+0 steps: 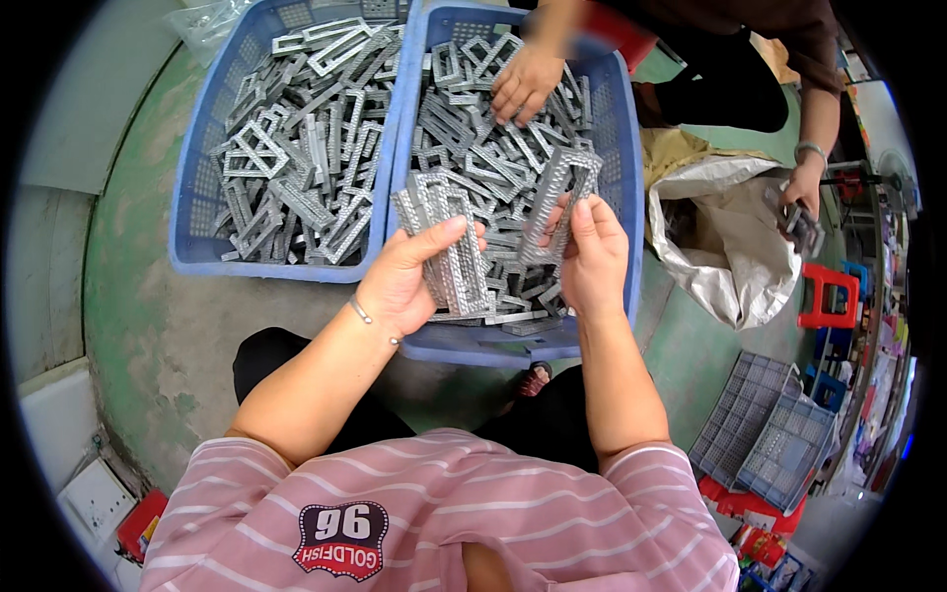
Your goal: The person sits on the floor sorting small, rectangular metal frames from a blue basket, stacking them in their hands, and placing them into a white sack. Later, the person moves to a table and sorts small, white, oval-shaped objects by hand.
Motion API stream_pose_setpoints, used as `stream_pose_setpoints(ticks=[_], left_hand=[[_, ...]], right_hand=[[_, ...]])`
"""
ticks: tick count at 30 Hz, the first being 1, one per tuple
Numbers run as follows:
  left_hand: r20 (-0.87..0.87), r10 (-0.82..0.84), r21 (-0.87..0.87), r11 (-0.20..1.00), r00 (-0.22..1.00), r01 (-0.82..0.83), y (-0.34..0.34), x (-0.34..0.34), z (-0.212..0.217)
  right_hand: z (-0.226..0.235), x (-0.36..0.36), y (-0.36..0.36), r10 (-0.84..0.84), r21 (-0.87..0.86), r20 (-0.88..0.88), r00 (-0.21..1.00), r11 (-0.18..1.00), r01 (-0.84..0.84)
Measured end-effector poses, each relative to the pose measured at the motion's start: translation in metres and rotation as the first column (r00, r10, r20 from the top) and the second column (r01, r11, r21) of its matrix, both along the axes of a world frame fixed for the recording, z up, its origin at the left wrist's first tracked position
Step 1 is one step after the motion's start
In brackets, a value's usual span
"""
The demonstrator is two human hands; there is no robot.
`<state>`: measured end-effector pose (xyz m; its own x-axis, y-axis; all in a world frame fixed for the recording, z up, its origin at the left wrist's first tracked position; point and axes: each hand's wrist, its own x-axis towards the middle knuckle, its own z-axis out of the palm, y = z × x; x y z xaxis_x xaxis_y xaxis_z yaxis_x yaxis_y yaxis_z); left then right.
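My left hand (402,281) is closed round a small stack of silver rectangular frames (449,242), its thumb lying across their face. In my right hand (595,252) is one more silver frame (543,212), long and open in the middle with a patterned surface, held upright by its side. Both hands are above the near part of the right blue basket (631,187), which is heaped with loose frames of the same kind (493,168). A bracelet circles my left wrist.
A second blue basket (182,212) full of such frames stands to the left. Across from me, a co-worker's hand (528,84) reaches into the right basket; the other hand (804,192) holds frames over a white sack (725,212). Grey crates (750,424) and a red stool (829,296) stand at right.
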<state>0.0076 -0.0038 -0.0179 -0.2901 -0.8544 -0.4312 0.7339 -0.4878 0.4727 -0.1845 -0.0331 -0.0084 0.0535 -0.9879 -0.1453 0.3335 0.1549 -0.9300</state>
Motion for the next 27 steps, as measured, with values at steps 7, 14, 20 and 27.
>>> stream_pose_setpoints(ticks=[7, 14, 20, 27], left_hand=[[-0.013, -0.022, -0.045, 0.999, 1.0, 0.022, 0.001, 0.001, 0.001], [-0.155, 0.004, -0.05, 0.999, 0.988, -0.012, 0.0, -0.004, 0.017], [-0.117, -0.066, 0.064, 0.995, 0.991, 0.074, -0.001, 0.006, 0.009], [0.183, 0.05, -0.177, 0.984, 0.982, -0.017, 0.001, -0.004, 0.014]], right_hand=[[0.0, 0.008, 0.008, -0.006, -0.429, -0.463, 0.887, 0.877, -0.218], [0.012, 0.005, 0.0, -0.331, -0.671, -0.724, 0.605, 0.542, -0.506], [0.016, 0.01, 0.002, -0.264, -0.634, -0.715, 0.647, 0.636, -0.441], [0.013, 0.003, 0.005, 0.24, 0.182, 0.186, 0.953, 0.945, -0.273]])
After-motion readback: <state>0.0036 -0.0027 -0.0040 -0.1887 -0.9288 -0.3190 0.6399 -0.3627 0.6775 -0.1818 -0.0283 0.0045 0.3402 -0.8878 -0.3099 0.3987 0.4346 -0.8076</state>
